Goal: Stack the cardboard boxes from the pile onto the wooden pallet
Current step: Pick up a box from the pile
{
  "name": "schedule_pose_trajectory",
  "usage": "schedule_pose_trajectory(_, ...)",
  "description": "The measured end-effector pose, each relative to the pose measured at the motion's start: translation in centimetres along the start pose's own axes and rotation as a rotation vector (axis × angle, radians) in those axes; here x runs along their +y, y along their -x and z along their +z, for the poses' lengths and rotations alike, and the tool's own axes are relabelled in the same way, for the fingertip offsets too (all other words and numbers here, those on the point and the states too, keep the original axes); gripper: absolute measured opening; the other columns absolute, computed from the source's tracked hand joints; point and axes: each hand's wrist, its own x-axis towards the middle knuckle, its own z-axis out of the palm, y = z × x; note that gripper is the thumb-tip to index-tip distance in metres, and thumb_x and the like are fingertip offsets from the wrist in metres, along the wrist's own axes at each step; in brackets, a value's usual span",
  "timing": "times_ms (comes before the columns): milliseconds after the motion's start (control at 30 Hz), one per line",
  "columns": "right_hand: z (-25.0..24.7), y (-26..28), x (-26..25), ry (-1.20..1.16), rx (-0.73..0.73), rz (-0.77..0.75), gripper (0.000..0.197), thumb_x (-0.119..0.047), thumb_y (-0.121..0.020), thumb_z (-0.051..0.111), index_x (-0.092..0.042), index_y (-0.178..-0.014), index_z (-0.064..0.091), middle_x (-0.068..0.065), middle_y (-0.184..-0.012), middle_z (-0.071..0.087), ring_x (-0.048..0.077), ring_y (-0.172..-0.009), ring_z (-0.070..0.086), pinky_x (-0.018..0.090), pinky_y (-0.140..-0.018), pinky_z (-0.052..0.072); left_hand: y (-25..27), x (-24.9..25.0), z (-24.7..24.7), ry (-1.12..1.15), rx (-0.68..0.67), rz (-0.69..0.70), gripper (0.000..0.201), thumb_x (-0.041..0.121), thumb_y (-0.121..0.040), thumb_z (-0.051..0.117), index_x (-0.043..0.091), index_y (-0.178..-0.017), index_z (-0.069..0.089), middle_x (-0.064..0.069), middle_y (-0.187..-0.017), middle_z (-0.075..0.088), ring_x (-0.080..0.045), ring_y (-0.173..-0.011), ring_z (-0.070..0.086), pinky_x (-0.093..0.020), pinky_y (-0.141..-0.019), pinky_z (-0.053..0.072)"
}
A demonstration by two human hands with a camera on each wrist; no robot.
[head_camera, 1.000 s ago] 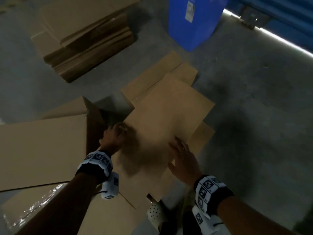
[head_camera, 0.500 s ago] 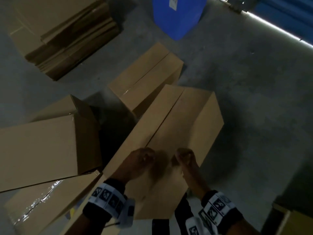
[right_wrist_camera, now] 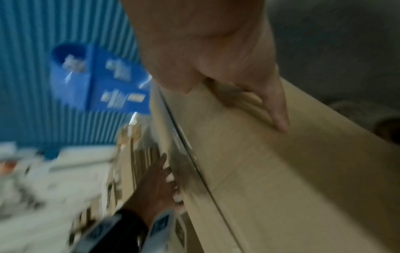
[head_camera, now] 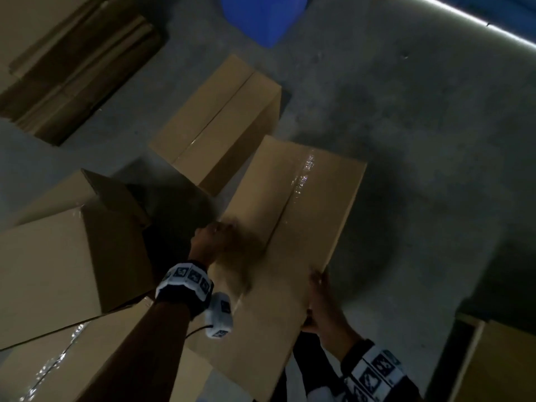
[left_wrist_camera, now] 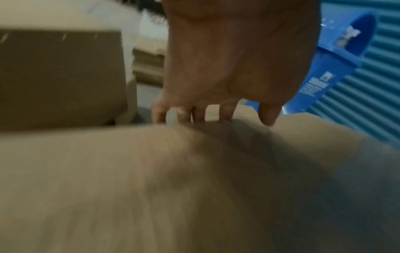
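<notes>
A long taped cardboard box (head_camera: 293, 227) is held tilted between my hands in the middle of the head view. My left hand (head_camera: 213, 239) is at its left long edge, with fingertips (left_wrist_camera: 181, 113) bent down onto the cardboard. My right hand (head_camera: 319, 297) lies against the right long edge near the corner, with a straight finger (right_wrist_camera: 279, 118) and the thumb spread along the box (right_wrist_camera: 270, 171). Several more closed boxes of the pile stand around: one ahead (head_camera: 220, 120), one to the left (head_camera: 58, 265) and one below it (head_camera: 95, 361).
A stack of flattened cardboard (head_camera: 69, 62) lies on the concrete floor at the upper left. A blue bin (head_camera: 264, 15) stands at the top, before a blue ribbed wall (left_wrist_camera: 368, 85). Another tan box (head_camera: 499, 364) shows at the bottom right. Bare floor (head_camera: 420, 140) stretches to the right.
The box has swung round and come nearer, its taped top now facing me. Both hands have moved from its near end out to its two long edges.
</notes>
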Motion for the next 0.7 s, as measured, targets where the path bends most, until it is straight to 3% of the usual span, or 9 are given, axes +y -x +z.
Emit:
schedule_pose_trajectory(67, -0.6, 0.1, 0.3, -0.088, 0.027, -0.035, 0.088, -0.076, -0.068, 0.052, -0.044, -0.146, 0.031, -0.002, -0.148, 0.043, 0.026, -0.118, 0.057, 0.055, -0.091, 0.054, 3.9, 2.6, 0.4, -0.063, 0.023, 0.035, 0.074, 0.068, -0.073, 0.062, 0.021, -0.130, 0.057, -0.017, -0.129, 0.054, -0.041, -0.121, 0.053, -0.054, -0.103, 0.047)
schedule_pose_trajectory(100, -1.0, 0.5, 0.1, -0.135, 0.051, -0.054, 0.081, -0.068, -0.075, 0.059, -0.040, -0.145, 0.032, -0.003, -0.145, 0.044, 0.022, -0.114, 0.057, 0.049, -0.089, 0.055, 5.7, 3.7, 0.6, -0.041, 0.032, 0.048, 0.068, 0.066, -0.082, 0.063, 0.023, -0.134, 0.052, -0.014, -0.130, 0.049, -0.039, -0.121, 0.050, -0.054, -0.104, 0.046)
schedule_pose_trajectory(167, -1.9, 1.4, -0.6, -0.229, 0.121, -0.068, 0.060, -0.041, -0.089, 0.068, -0.032, -0.140, 0.036, -0.002, -0.132, 0.050, 0.014, -0.101, 0.058, 0.037, -0.076, 0.054, 9.2, 5.6, 0.5, 0.124, 0.023, 0.103, 0.064, 0.070, -0.080, 0.069, 0.030, -0.128, 0.052, -0.005, -0.127, 0.050, -0.030, -0.116, 0.055, -0.054, -0.098, 0.050)
schedule_pose_trajectory(233, -3.1, 2.5, -1.5, -0.301, 0.191, -0.079, 0.058, -0.029, -0.086, 0.075, -0.028, -0.132, 0.042, 0.001, -0.121, 0.059, 0.018, -0.095, 0.063, 0.042, -0.076, 0.057, 12.6, 7.6, 0.0, 0.330, 0.011, 0.200, 0.054, 0.069, -0.075, 0.074, 0.038, -0.115, 0.057, 0.000, -0.120, 0.062, -0.026, -0.110, 0.065, -0.055, -0.089, 0.057)
schedule_pose_trajectory(300, -4.6, 4.6, -3.2, -0.381, 0.235, -0.138, 0.060, -0.024, -0.081, 0.080, -0.031, -0.129, 0.044, -0.002, -0.114, 0.064, 0.020, -0.095, 0.066, 0.050, -0.082, 0.058, 15.9, 10.1, -0.8, 0.401, -0.001, 0.309, 0.038, 0.055, -0.086, 0.071, 0.038, -0.116, 0.054, 0.003, -0.117, 0.065, -0.021, -0.106, 0.068, -0.051, -0.085, 0.060)
schedule_pose_trajectory(433, -8.7, 10.5, -7.2, -0.428, 0.297, -0.329, 0.063, -0.024, -0.079, 0.081, -0.030, -0.129, 0.043, -0.018, -0.108, 0.059, 0.005, -0.096, 0.059, 0.039, -0.088, 0.051, 22.3, 15.0, -2.8, 0.402, 0.033, 0.506, 0.054, 0.047, -0.089, 0.066, 0.021, -0.132, 0.045, 0.000, -0.123, 0.064, -0.020, -0.111, 0.066, -0.032, -0.079, 0.060)
schedule_pose_trajectory(500, -10.5, 13.8, -9.1, -0.456, 0.334, -0.418, 0.054, -0.025, -0.079, 0.081, -0.032, -0.119, 0.045, -0.022, -0.102, 0.058, 0.003, -0.093, 0.058, 0.033, -0.086, 0.048, 25.3, 16.8, -4.0, 0.456, 0.045, 0.589, 0.059, 0.044, -0.087, 0.067, 0.021, -0.137, 0.044, -0.002, -0.128, 0.063, -0.021, -0.115, 0.065, -0.029, -0.079, 0.059)
schedule_pose_trajectory(567, -11.9, 17.6, -10.4, -0.484, 0.342, -0.498, 0.053, -0.026, -0.080, 0.080, -0.035, -0.118, 0.045, -0.025, -0.102, 0.057, -0.001, -0.093, 0.057, 0.024, -0.080, 0.046, 28.7, 17.9, -5.3, 0.463, 0.042, 0.696, 0.057, 0.042, -0.091, 0.064, 0.029, -0.142, 0.043, 0.005, -0.135, 0.060, -0.013, -0.120, 0.061, -0.027, -0.087, 0.055)
schedule_pose_trajectory(700, -13.3, 24.7, -10.5, -0.501, 0.326, -0.626, 0.056, -0.033, -0.080, 0.079, -0.038, -0.123, 0.045, -0.020, -0.112, 0.059, 0.008, -0.105, 0.058, 0.036, -0.090, 0.050, 34.4, 17.6, -7.1, 0.505, 0.010, 0.847, 0.055, 0.042, -0.097, 0.059, 0.039, -0.149, 0.041, 0.018, -0.142, 0.053, 0.001, -0.125, 0.051, -0.028, -0.096, 0.046)
